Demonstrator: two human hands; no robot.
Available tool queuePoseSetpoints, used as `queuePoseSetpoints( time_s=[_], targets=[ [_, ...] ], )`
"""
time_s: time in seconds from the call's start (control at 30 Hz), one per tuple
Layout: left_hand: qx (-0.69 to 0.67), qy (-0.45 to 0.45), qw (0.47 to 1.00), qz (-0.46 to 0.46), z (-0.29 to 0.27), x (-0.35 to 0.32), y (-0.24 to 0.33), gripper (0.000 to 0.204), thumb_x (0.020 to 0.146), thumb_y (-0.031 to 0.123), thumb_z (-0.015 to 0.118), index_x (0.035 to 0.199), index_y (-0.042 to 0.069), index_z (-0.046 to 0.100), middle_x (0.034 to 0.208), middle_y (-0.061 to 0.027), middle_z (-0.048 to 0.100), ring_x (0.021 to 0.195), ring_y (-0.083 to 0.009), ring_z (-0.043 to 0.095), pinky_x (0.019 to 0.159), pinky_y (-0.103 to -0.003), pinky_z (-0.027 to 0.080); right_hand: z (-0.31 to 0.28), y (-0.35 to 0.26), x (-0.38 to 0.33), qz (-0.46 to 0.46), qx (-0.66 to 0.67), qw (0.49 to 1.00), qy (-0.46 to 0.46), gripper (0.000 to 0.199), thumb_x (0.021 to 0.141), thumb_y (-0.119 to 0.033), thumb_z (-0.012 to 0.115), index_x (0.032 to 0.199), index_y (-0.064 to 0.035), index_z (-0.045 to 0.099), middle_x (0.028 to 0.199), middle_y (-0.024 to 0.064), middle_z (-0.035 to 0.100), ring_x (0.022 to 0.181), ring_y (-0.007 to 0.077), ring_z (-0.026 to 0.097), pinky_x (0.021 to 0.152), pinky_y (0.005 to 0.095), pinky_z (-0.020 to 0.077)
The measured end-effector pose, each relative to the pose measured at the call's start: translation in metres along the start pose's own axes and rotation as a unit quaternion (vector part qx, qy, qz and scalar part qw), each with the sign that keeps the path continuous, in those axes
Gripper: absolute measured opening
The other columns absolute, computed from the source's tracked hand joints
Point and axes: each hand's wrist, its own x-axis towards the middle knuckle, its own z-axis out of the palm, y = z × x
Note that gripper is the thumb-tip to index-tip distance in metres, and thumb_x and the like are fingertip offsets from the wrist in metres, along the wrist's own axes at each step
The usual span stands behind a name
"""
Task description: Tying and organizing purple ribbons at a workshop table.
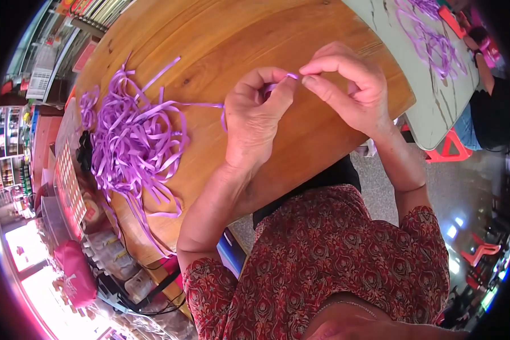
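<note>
Over the wooden table, my left hand (pixel 256 110) is closed, pinching a narrow purple ribbon (pixel 292 75) between thumb and forefinger. A short bit of it shows above the thumb tip, and a loop lies inside the curled fingers. From this hand a strand runs left to a big tangled heap of purple ribbon (pixel 136 133) on the table. Just right of the pinched ribbon, my right hand (pixel 354 85) has its thumb and forefinger tips brought nearly together, the other fingers curled. Whatever may be between those tips is too small to make out.
The round-edged wooden table (pixel 209 34) fills the middle. A white veined table (pixel 436 107) adjoins it at the right, with more purple ribbon (pixel 436 48) and another person's arm (pixel 484 71). Red stools (pixel 450 147) stand beyond. Packages and a pink bag (pixel 75 275) crowd the left.
</note>
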Motion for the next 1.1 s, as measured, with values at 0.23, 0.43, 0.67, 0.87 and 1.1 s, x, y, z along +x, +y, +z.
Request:
queuePoseSetpoints(
  time_s=[0.23,0.43,0.67,0.87,1.1],
  targets=[
    [0.005,-0.004,1.000,0.029,-0.001,-0.001,-0.005,0.009,0.085,0.002,0.063,0.093,0.000,0.059,0.081,0.0035,0.056,0.069,-0.0021,0.047,0.061,-0.016,0.039,0.005,-0.001,0.002,-0.007,-0.044,0.999,0.003,0.011,0.074,0.007,0.066,0.083,0.0019,0.063,0.078,0.0090,0.061,0.073,0.0188,0.059,0.063,0.0271,0.0451],
    [-0.050,-0.013,0.999,0.004,0.003,-0.002,0.001,0.011,0.085,0.002,0.064,0.094,0.001,0.059,0.084,0.0033,0.055,0.070,-0.0023,0.047,0.061,-0.016,0.037,0.011,0.002,-0.001,0.137,0.145,0.979,0.027,0.007,0.079,0.004,0.063,0.086,0.0030,0.061,0.080,0.0044,0.060,0.077,0.0132,0.056,0.069,0.0252,0.0435],
    [-0.162,-0.107,0.980,-0.045,-0.006,0.001,-0.003,0.014,0.086,0.010,0.064,0.098,0.005,0.062,0.089,-0.0022,0.061,0.067,-0.0062,0.043,0.062,-0.023,0.034,0.015,0.006,-0.007,0.294,0.437,0.850,0.013,0.006,0.084,-0.006,0.061,0.087,0.0004,0.061,0.082,0.0025,0.059,0.078,0.0084,0.053,0.070,0.0230,0.0424],
    [-0.227,-0.144,0.962,-0.049,-0.012,0.002,-0.010,0.012,0.087,0.004,0.061,0.099,0.002,0.062,0.093,-0.0033,0.063,0.075,-0.0081,0.051,0.062,-0.024,0.038,0.009,-0.004,-0.009,0.300,0.355,0.885,0.003,0.007,0.086,-0.006,0.061,0.088,-0.0001,0.061,0.083,0.0012,0.060,0.077,0.0076,0.054,0.070,0.0217,0.0427],
    [-0.218,-0.123,0.968,-0.020,-0.008,-0.001,-0.010,0.012,0.088,0.006,0.060,0.099,0.002,0.062,0.091,-0.0026,0.063,0.071,-0.0080,0.049,0.061,-0.024,0.037,0.018,-0.010,-0.008,0.151,0.189,0.968,0.062,0.010,0.085,0.005,0.059,0.094,0.0019,0.061,0.086,0.0033,0.061,0.083,0.0098,0.057,0.074,0.0222,0.0452]
  ],
)
